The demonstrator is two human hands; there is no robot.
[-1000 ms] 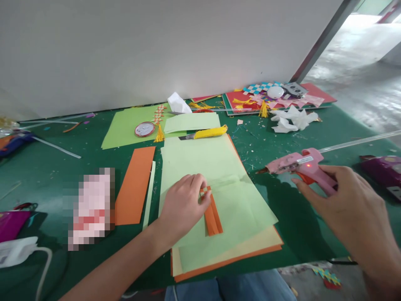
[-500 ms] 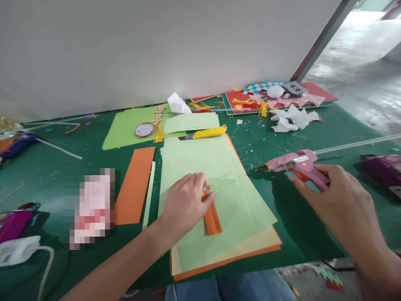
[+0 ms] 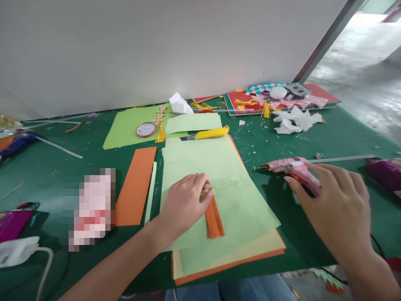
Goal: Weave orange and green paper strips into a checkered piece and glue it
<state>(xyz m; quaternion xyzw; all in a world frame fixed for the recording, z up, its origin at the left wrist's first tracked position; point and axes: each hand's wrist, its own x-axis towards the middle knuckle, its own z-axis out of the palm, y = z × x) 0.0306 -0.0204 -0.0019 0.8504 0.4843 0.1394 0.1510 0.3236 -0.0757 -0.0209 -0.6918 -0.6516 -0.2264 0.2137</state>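
Observation:
My left hand (image 3: pixel 184 202) lies on a stack of pale green paper (image 3: pixel 200 163), its fingers curled and pinching the top end of several orange paper strips (image 3: pixel 214 217) where a pale green strip (image 3: pixel 225 183) crosses them. My right hand (image 3: pixel 332 205) is at the right, with thumb and fingers loosely round the handle of a pink glue gun (image 3: pixel 290 166). The gun lies low on the green table mat (image 3: pixel 282 138), its nozzle pointing left and a red light glowing on it.
A yellow utility knife (image 3: pixel 208 133) lies above the paper stack and an orange sheet (image 3: pixel 136 186) to its left. A round tape roll (image 3: pixel 145 129), yellow tassels, white crumpled paper (image 3: pixel 297 119) and woven pieces sit at the back. Purple items lie at both edges; a white cable is at front left.
My right hand has lowered the glue gun onto the mat and shifted it left. My left hand has stayed on the orange strips with only small finger movement.

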